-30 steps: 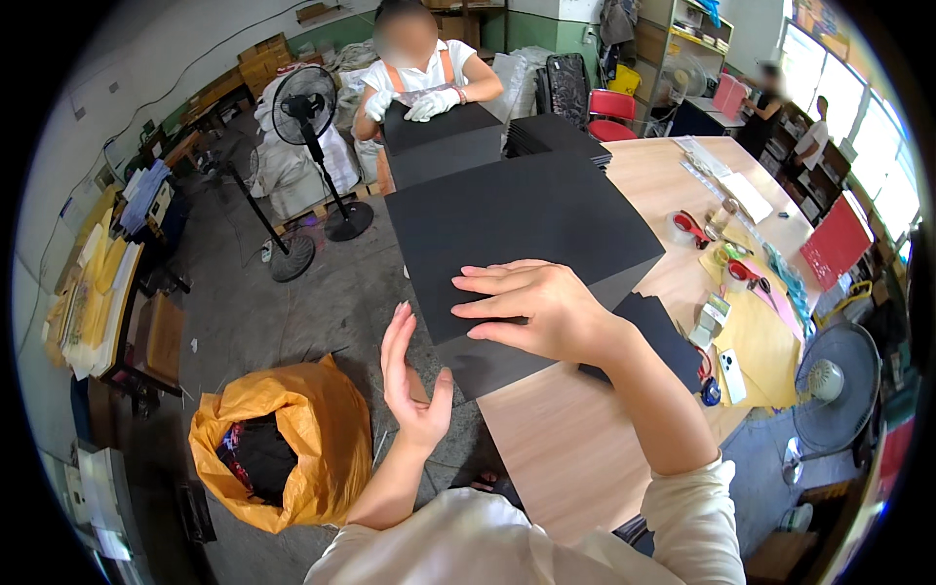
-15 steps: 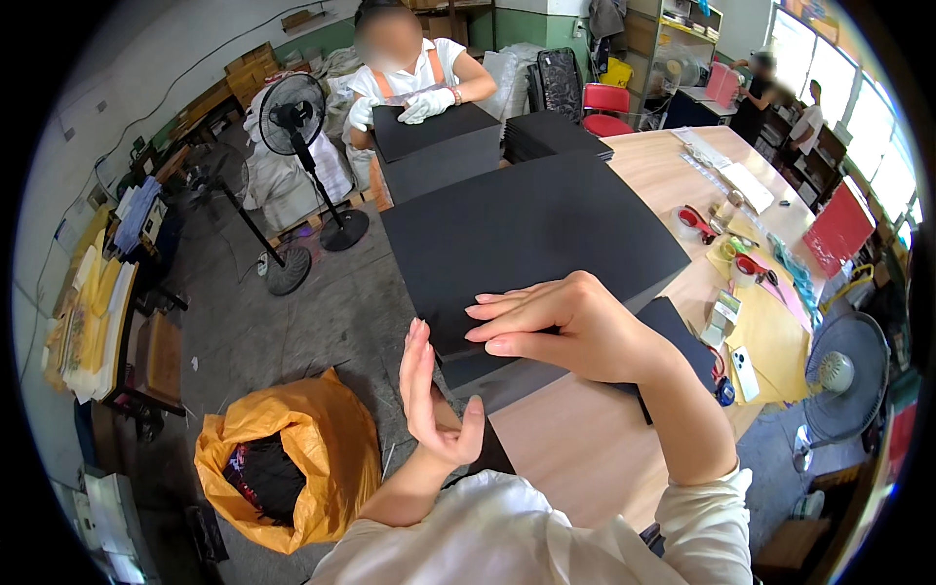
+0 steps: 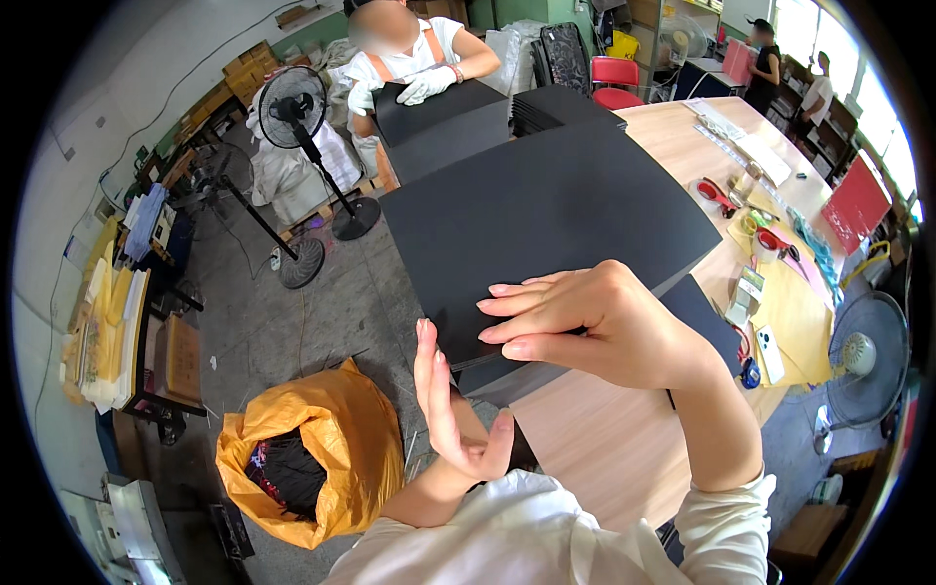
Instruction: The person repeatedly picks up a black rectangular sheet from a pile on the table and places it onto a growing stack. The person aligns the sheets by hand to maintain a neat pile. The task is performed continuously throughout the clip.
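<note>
A tall stack of large black sheets (image 3: 546, 214) stands in front of me on the table. My right hand (image 3: 604, 327) bends down at the wrist over its near side. Its fingers stretch leftward over the top by the near left corner, with the thumb lower, by the near edge; no separate sheet shows in them. Beside that corner my left hand (image 3: 453, 409) is upright, fingers straight and thumb apart, holding nothing. Its fingertips are close to the stack's left side; whether they touch it I cannot tell.
Across from me a co-worker's gloved hands (image 3: 426, 85) rest on another black stack (image 3: 439, 117). An orange sack (image 3: 361, 439) with dark scraps stands on the floor at left, beyond it a standing fan (image 3: 292, 102). Scissors (image 3: 717, 197), tape and a phone (image 3: 769, 353) lie at right.
My view has shifted a little, so the stack and table sit further right. Both hands keep about the same pose by the corner. A person in the far background stands more upright.
</note>
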The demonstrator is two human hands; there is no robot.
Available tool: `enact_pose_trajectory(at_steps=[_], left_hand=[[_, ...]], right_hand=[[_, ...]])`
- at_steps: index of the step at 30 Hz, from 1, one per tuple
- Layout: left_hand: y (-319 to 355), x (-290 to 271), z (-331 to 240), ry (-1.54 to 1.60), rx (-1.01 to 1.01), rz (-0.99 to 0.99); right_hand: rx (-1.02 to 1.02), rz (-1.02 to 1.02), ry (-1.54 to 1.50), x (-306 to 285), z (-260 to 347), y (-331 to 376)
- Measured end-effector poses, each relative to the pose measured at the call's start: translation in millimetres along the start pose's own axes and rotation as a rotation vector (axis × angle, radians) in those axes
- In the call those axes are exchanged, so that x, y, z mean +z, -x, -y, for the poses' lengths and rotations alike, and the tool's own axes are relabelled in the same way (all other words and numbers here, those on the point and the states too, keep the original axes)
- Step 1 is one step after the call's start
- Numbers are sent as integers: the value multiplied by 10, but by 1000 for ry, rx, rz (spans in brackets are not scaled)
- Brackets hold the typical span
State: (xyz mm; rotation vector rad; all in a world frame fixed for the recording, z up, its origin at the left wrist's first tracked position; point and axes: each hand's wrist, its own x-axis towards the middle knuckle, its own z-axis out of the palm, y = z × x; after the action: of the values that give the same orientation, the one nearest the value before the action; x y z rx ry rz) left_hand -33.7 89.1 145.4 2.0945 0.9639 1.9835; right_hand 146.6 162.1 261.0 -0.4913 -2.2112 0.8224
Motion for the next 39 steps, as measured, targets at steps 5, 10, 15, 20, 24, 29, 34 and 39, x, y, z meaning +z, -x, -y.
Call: enact_pose_trajectory(at_steps=[5, 10, 15, 20, 24, 29, 34, 39], left_hand=[[-15, 11, -11, 12, 0, 11], [-2, 64, 17, -6, 56, -62], [48, 26, -28, -122, 68, -65], [101, 22, 34, 3, 105, -212], [-72, 1, -48, -144, 52, -195], [-69, 1, -52, -155, 54, -128], [-54, 5, -60, -195, 66, -56], [-32, 22, -38, -153, 65, -83]], right_hand=[[12, 0, 16, -23, 13, 5], [12, 10, -12, -14, 17, -16], [18, -4, -20, -20, 16, -15], [16, -15, -26, -8, 4, -9], [1, -28, -42, -2, -23, 6], [-4, -33, -30, 8, -22, 1], [-3, -31, -12, 4, -24, 2], [5, -22, -11, -2, -20, 0]])
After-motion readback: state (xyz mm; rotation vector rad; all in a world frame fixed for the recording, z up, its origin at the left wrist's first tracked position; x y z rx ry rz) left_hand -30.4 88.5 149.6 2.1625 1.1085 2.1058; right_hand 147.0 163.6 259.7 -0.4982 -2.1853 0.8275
